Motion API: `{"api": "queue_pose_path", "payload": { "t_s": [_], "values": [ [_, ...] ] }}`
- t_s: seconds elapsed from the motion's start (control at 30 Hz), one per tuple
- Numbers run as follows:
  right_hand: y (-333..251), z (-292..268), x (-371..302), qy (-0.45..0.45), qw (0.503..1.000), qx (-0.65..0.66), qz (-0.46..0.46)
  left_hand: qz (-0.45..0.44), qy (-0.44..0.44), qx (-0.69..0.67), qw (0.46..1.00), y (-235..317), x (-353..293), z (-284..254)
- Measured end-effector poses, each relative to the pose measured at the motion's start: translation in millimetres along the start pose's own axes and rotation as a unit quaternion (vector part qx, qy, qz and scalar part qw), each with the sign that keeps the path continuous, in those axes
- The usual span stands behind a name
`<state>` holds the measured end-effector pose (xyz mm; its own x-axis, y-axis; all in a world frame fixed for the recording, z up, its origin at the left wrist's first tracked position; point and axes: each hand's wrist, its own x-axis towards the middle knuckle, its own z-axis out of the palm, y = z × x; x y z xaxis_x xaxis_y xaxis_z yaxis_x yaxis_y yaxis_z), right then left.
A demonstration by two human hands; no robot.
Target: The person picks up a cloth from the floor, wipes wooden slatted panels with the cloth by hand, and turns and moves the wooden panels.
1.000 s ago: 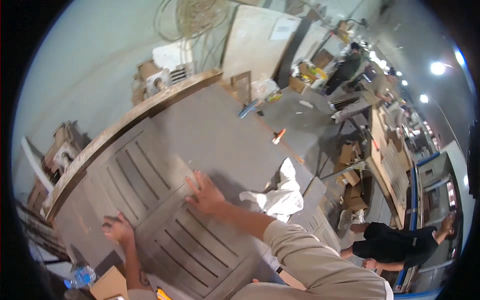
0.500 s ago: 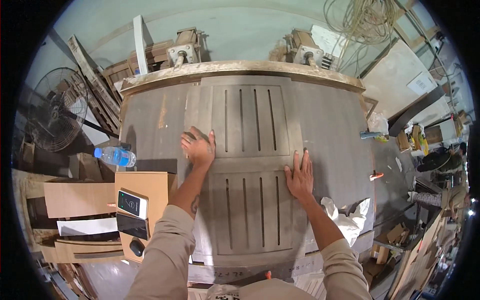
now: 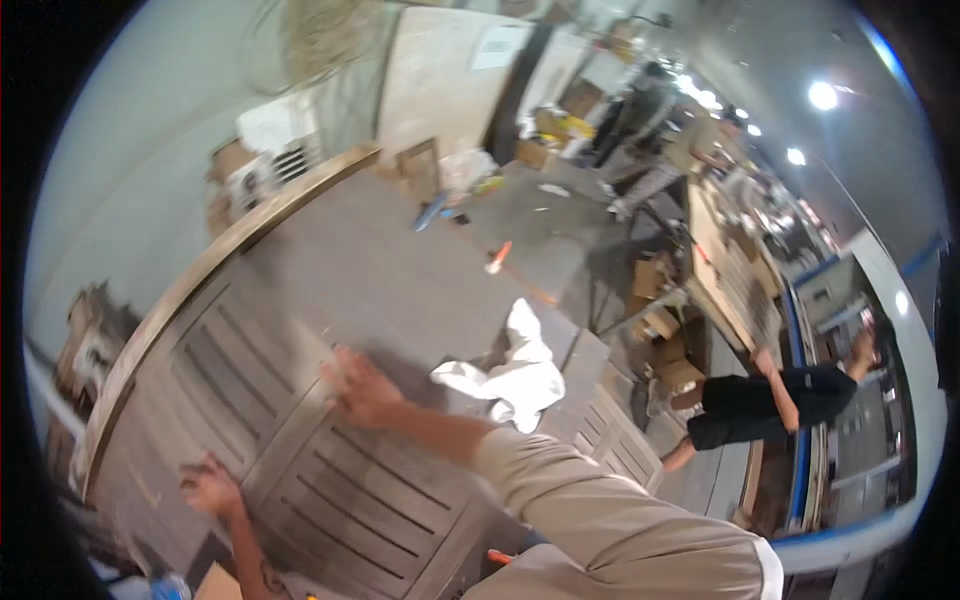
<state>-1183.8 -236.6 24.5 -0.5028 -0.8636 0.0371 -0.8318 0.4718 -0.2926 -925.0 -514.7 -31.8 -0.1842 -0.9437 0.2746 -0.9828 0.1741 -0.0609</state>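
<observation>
A grey-brown wooden door panel (image 3: pixel 268 447) with two sections of long slots lies flat on the worktable (image 3: pixel 400 262). My right hand (image 3: pixel 362 390) rests at the panel's right edge, near the rail between the two slotted sections. Its fingers are stretched out and somewhat blurred, with nothing in them. At the opposite edge is my left hand (image 3: pixel 212 487), its fingers loosely bent and apart, holding nothing that I can see. A crumpled white cloth (image 3: pixel 515 378) lies on the table beyond my right forearm.
A wooden beam (image 3: pixel 225 230) runs along the table's far edge. An orange-handled tool (image 3: pixel 499 258) lies near the right edge. One co-worker in dark clothes (image 3: pixel 770 405) stands at the right by a long board (image 3: pixel 735 270). A bottle (image 3: pixel 168 586) shows at the lower left.
My view has swung to the right and tilted, so the panel now sits lower left and a co-worker has come into sight. Both hands stay at the panel's edges.
</observation>
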Motion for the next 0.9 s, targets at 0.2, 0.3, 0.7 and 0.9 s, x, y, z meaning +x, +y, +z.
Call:
{"api": "queue_pose_path", "payload": {
  "t_s": [0.2,0.3,0.7,0.9],
  "values": [
    [-3.1,-20.7,-3.7,0.000,1.000,-0.012,-0.027,0.015,0.052,0.015,0.998,3.0,-2.9,-7.1],
    [-12.6,-19.3,-5.1,0.005,0.999,-0.010,-0.036,0.015,0.070,0.037,0.997,-4.5,-1.9,-7.9],
    [-15.3,-18.0,2.4,-0.017,1.000,-0.014,-0.020,0.012,0.062,0.031,0.998,-2.6,0.4,-13.0],
    [-18.5,-5.3,6.9,0.005,0.997,-0.062,-0.034,-0.030,0.008,-0.078,0.996,-0.8,-1.4,-39.2]
  ]
}}
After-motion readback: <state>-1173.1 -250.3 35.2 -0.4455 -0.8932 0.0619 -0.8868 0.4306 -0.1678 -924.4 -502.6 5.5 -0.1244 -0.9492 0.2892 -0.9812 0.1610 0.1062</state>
